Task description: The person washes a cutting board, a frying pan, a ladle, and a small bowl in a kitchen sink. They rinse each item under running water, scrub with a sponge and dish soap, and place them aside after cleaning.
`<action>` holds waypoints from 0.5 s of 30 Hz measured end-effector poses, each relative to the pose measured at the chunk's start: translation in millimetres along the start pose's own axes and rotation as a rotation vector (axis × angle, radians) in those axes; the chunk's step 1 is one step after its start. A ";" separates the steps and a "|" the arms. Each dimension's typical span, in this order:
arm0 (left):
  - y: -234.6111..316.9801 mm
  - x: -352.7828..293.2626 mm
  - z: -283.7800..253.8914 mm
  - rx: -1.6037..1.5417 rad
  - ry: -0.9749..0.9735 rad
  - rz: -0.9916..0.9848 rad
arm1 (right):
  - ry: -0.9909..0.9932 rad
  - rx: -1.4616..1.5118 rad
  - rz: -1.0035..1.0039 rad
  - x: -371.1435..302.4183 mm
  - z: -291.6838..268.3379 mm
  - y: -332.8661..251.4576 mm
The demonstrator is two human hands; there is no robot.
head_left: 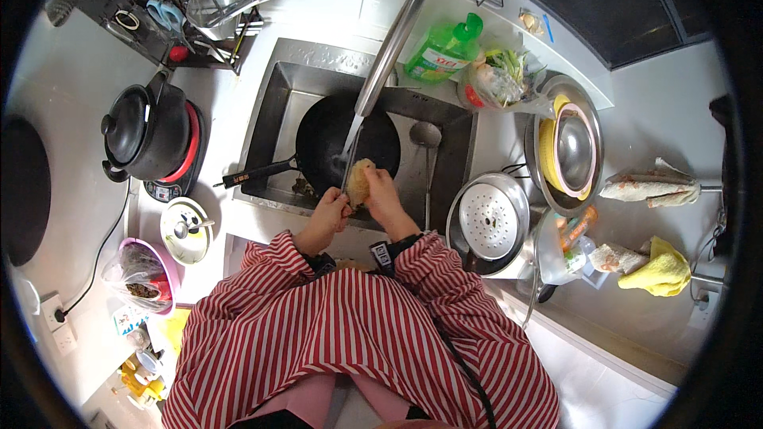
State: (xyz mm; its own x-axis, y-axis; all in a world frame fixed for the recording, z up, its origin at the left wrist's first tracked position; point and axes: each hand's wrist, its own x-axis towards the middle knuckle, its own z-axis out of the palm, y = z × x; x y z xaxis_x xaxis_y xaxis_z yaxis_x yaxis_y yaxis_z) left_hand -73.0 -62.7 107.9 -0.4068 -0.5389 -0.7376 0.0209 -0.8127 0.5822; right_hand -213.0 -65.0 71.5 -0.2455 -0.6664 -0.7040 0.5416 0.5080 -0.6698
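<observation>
My right hand is closed around a tan scrubbing sponge, pressed against a slim metal utensil. My left hand grips the lower end of that utensil; its exact kind is hard to make out. Water runs from the faucet down beside the sponge. Below, a black wok rests in the steel sink, its handle sticking out over the left rim. To the right in the sink lies a metal ladle.
On the left stand a black lidded pot, a plate with a spoon and a pink basin. Green detergent bottle and bagged vegetables sit behind the sink. Stacked bowls and a white colander are at right.
</observation>
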 end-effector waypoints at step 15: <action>-70.2 -8.3 -37.8 0.793 0.063 0.119 | 0.127 -0.289 -0.425 91.8 -5.8 -26.9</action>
State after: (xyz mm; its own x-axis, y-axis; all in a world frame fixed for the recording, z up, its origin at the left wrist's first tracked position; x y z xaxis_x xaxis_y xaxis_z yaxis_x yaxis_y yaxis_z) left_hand -36.6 -9.5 60.2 -0.3904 -0.6427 -0.6592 -0.6035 -0.3621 0.7104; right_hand -254.7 -136.6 23.4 -0.5007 -0.7840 -0.3669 0.1334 0.3490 -0.9276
